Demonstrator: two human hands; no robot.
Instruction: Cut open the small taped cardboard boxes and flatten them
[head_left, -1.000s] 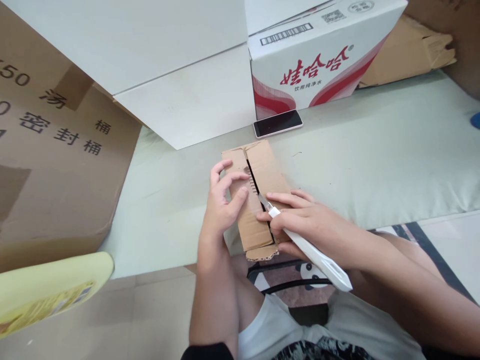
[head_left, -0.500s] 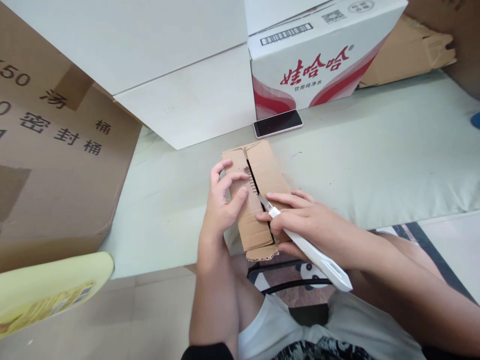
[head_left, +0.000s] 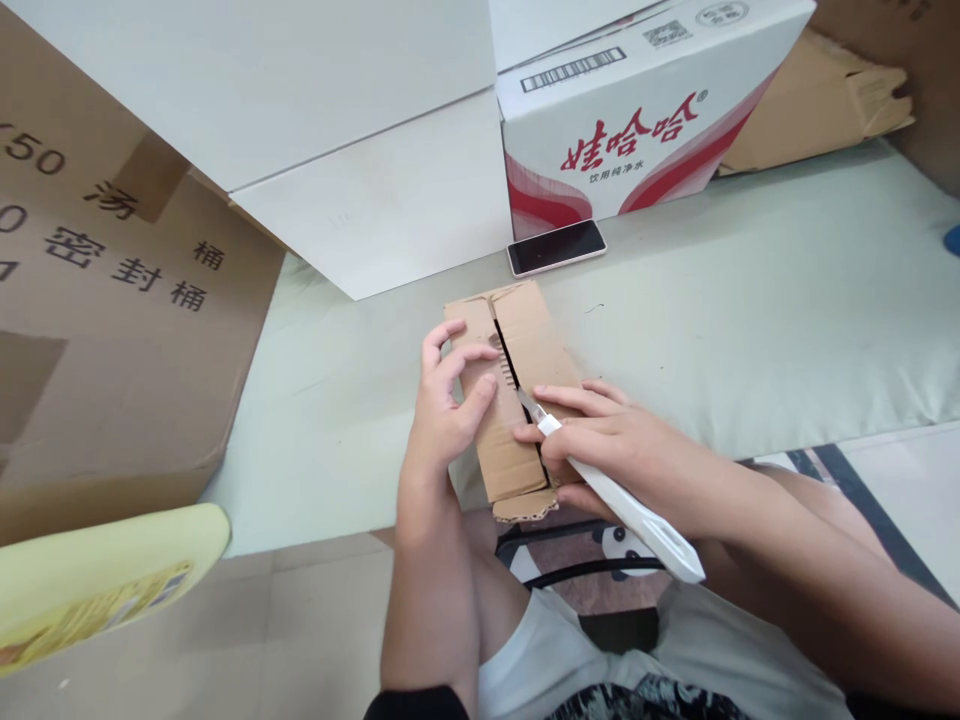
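While in grip [head_left: 622, 438], knife [head_left: 630, 510] at carton [head_left: 501, 442].

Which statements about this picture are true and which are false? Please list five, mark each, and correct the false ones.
1. The right hand holds a slim white-handled cutter with a metal blade. True.

2. The left hand is curled into a tight fist. False: its fingers are spread over a small brown cardboard box.

3. The blade's tip is at the dark gap between the box's top flaps. True.

4. A flat black-screened phone lies on top of the small box. False: it lies beyond it, on pale green cloth.

5. The large brown cardboard carton at the picture's left bears dark printed characters. True.
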